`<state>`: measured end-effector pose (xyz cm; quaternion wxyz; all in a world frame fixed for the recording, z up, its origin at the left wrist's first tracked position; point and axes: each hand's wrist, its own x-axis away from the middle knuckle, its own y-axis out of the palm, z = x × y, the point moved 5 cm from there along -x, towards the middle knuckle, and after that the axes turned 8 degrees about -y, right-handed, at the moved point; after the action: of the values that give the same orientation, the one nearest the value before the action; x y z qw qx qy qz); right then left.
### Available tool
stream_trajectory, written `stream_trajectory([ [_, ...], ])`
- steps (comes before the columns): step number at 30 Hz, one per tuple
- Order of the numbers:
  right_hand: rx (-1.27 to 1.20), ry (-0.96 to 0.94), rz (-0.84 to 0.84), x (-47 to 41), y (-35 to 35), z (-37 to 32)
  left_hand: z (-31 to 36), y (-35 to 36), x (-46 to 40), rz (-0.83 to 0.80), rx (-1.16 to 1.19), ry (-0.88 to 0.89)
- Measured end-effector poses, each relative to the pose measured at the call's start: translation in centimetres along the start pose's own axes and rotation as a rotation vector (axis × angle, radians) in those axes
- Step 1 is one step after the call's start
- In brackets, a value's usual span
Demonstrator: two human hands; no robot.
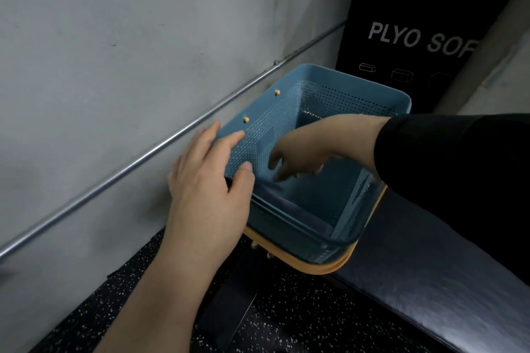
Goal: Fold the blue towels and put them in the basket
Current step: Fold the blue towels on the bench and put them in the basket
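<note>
Dark blue towel (282, 203) down on the floor of the blue perforated basket (370, 86), at the frame's centre, bunched toward the near-left corner and partly hidden by the near wall. Fold state hard to judge: only a dark, smooth patch visible through the opening.

Step in hand, by the look of it: the placing stage, towel already inside, being settled or flattened. Next move likely calls for pressing the cloth flat into the corner and lifting the reaching hand straight up and clear without dragging the fold open; no further towels visible in frame.

Right hand (301, 152) inside the basket from the right of the frame, black sleeve (447, 157) over the far-right rim, fingers pointing down and loosely spread, tips blurred just above or on the towel; contact uncertain, nothing visibly gripped. Left hand (206, 178) at centre-left, holding the basket's near-left corner, thumb over the rim on the inside, fingers spread flat along the outer left wall, apparently steadying it.

Basket on an orange-edged base (324, 266), set on the end of a dark padded bench (430, 281) at lower right. Behind: grey wall (114, 37) with a metal pipe (143, 156) running diagonally, a black plyo soft box (415, 37) upper right, speckled floor (286, 324) along the bottom.
</note>
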<state>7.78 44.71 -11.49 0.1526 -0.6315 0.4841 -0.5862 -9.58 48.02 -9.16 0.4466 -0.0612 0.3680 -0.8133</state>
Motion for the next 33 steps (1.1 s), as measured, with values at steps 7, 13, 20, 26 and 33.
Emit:
stream_trajectory([
  [7, -0.275, -0.168, 0.783, 12.1, -7.7, 1.0, 5.5, 0.5, 1.6, 0.095, 0.165, 0.171],
  [13, -0.392, -0.047, 1.134, 29.3, -2.4, 6.5, 14.4, 3.9, 6.0, 0.087, 0.32, 0.374],
  [20, -0.359, 0.513, 0.99, 43.0, 17.1, 17.9, 22.9, 17.2, 15.9, -0.48, 0.115, 0.469],
  [26, -0.324, 0.64, 0.818, 45.1, 28.6, 22.0, 23.5, 27.0, 23.1, -0.817, -0.233, 0.492],
  [33, 0.006, 0.73, 0.57, 40.8, 33.7, 24.8, 23.9, 32.0, 25.4, -0.936, -0.419, 0.479],
])
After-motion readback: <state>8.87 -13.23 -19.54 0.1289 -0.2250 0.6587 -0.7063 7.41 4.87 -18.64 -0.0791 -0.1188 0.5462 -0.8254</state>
